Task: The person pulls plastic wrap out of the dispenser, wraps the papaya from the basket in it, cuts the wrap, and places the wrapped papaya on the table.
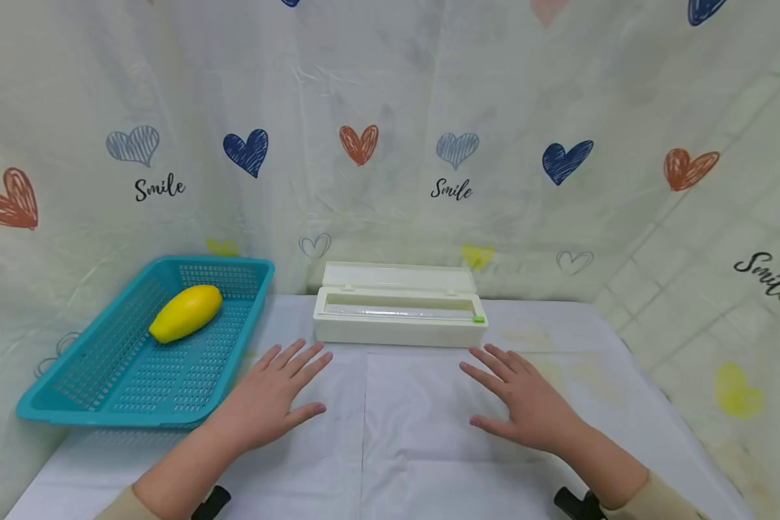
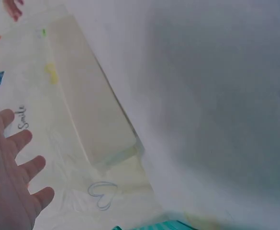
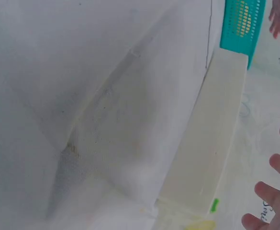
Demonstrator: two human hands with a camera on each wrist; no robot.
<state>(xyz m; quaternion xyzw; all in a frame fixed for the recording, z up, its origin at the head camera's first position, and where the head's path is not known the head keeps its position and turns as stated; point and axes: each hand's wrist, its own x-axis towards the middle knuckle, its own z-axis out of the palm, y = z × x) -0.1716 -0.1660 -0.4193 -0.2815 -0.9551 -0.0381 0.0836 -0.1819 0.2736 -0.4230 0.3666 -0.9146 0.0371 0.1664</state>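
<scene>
White box (image 1: pixel 400 334) stands at the back of the white-covered counter (image 1: pixel 422 433), its long side facing the person, close to the patterned curtain (image 1: pixel 390 87). Its lid (image 1: pixel 399 276) is raised and tipped back; a clear, shiny roll (image 1: pixel 396 311) lies lengthwise in the opening, and a small green tab (image 1: pixel 478 319) sits at the right end.

The left hand (image 1: pixel 276 396) is held out near the box's left front corner, thumb and fingers spread, the grip wide. The right hand (image 1: pixel 523 397) is near the right front corner in the same way, fingers fanned, its grip wide too. Both wrist views show the fingers apart from the box.

On the left of the counter is a blue-green basket (image 1: pixel 84 417) with perforated walls, and a yellow fruit (image 1: pixel 185 313) lies in it toward the far end. The left forearm overlaps the basket's near right corner in the head view; I cannot tell whether they touch. Tan sleeves (image 1: pixel 656 500) reach toward both wrists
</scene>
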